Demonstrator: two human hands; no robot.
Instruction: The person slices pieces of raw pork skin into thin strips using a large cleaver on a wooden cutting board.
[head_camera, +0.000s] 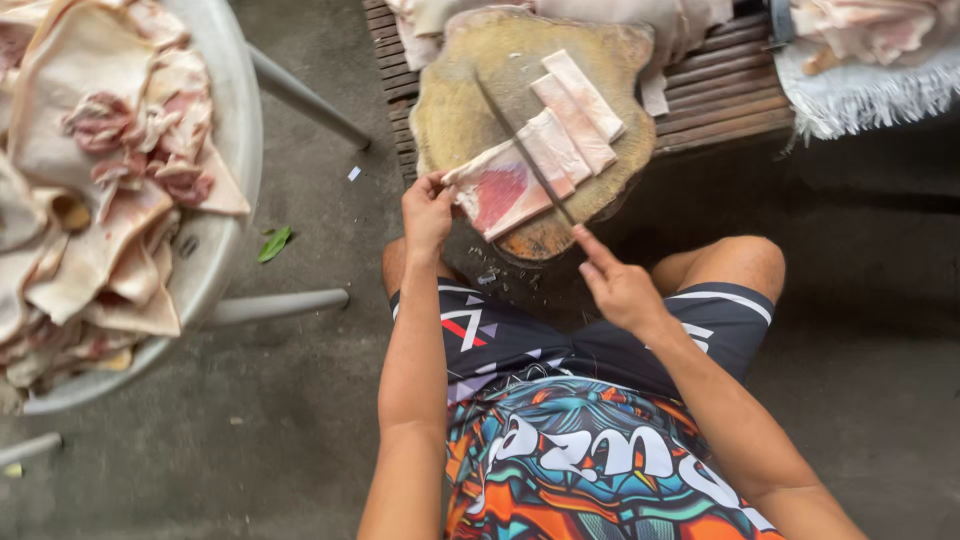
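Person sits low, knees apart, with a round wooden chopping block (455, 110) set on a slatted wooden bench (720, 90) directly ahead, so the cutting surface sits within easy reach of both arms. Left hand (428, 212) pinches the near-left corner of a slab of pork skin and meat (505, 188), fingers closed on its edge; this appears to pin the slab flat and keep it from sliding, with the fingers held well to the side of the cutting line. Right hand (618, 285) is clamped around the handle of a long knife (525, 150), index finger extended along the spine, probably for steadier guidance. Blade lies diagonally across the slab, tip toward the far-left of the block, edge down on the meat. Three cut strips (577, 113) lie side by side on the far-right part of the block, just beyond the blade and apart from the uncut piece, which keeps the working area free. To the left, a large round metal tray (238, 120) on metal legs holds a heap of similar raw pieces, near the left arm. More pale pieces rest on the bench beyond the block, and a white fringed cloth (870, 90) with meat on it lies at upper right. A green leaf (273, 243) lies on the concrete floor (300, 420).
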